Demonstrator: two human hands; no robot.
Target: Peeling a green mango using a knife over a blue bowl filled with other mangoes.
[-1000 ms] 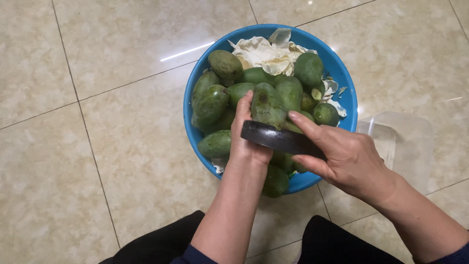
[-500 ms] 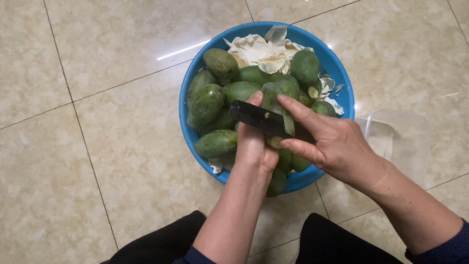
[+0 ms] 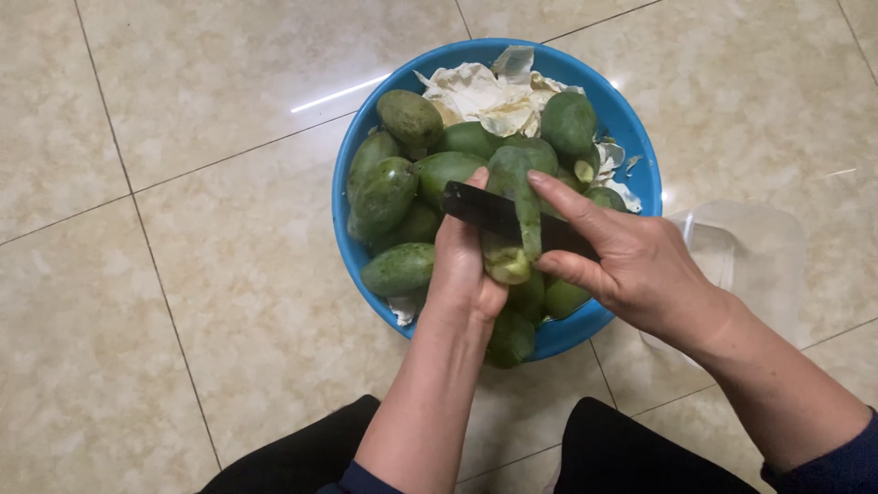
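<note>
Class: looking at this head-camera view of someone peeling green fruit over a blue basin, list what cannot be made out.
- Knife handle: hidden inside the right hand.
- Held fruit: its near side is covered by the left hand.
- Basin bottom: buried under fruit and pale peelings.
- Clear container: contents unreadable through its transparency.

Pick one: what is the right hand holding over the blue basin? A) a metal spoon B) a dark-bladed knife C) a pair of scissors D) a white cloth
B: the right hand grips a dark flat-bladed knife laid across the green fruit that the left hand holds above the blue basin.
</note>
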